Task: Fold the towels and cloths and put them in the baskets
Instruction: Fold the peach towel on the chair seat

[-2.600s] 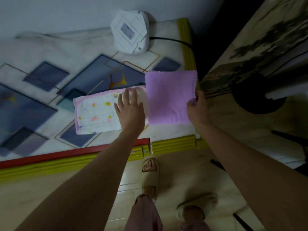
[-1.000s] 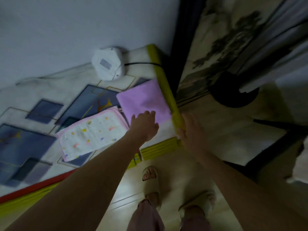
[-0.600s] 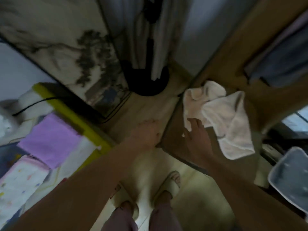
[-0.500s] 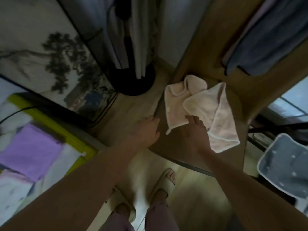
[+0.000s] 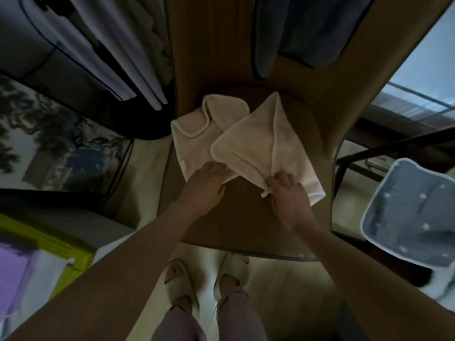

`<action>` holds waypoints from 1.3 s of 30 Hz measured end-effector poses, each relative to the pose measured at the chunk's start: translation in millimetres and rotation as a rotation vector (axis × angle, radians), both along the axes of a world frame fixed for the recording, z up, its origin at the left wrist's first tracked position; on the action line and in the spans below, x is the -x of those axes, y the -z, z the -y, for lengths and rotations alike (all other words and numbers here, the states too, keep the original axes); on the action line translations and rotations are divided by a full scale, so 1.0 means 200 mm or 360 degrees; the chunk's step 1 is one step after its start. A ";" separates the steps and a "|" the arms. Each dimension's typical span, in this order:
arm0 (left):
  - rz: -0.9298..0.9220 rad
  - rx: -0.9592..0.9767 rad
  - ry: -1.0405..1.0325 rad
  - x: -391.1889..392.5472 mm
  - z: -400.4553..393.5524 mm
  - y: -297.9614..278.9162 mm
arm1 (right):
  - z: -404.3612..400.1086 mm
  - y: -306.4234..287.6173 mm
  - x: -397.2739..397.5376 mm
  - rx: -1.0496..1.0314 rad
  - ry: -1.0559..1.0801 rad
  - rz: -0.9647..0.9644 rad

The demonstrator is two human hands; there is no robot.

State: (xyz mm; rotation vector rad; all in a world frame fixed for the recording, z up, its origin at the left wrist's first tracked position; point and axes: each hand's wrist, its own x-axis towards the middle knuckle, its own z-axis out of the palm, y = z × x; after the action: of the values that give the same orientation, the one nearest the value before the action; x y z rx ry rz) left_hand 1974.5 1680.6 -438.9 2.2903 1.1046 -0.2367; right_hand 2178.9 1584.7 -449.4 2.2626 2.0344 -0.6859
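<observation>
A brown wooden chair seat (image 5: 236,217) fills the middle of the dim room, its tall back rising beyond it with a dark blue-grey cloth (image 5: 295,28) draped over the top. On the far half of the seat lies a crumpled cream terry towel with pale piped edging (image 5: 248,141), folded over itself, its left portion reaching the seat's left edge and a small tag showing there; no writing on it can be read. The left hand (image 5: 206,185) lies on the towel's near-left part, fingers bent over the fabric. The right hand (image 5: 288,195) pinches the towel's near corner, fingers curled round the hem. The near half of the seat is bare wood.

Left of the chair stand pale hanging curtains (image 5: 118,45) and a panel with a dark tree painting (image 5: 56,141). Further left, near the frame's lower edge, a yellow-edged mat (image 5: 71,254) carries a lilac cloth (image 5: 14,271). Right of the chair sits a grey-blue padded cushion with white piping and small stars (image 5: 408,210). Below the seat's front edge, 2 feet in beige slippers (image 5: 182,279) stand on pale floor tiles.
</observation>
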 end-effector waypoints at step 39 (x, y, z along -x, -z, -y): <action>0.0618 -0.0281 -0.0141 -0.18 -0.50 -1.32 | -0.42 -1.35 -0.24 -0.0277 0.0040 0.0401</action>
State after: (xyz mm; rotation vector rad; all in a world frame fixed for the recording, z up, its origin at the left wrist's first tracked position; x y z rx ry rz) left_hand 2009.8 1780.7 -175.6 2.2990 1.0501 0.3406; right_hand 2226.5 1668.8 -179.3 2.3271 2.0166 -0.2158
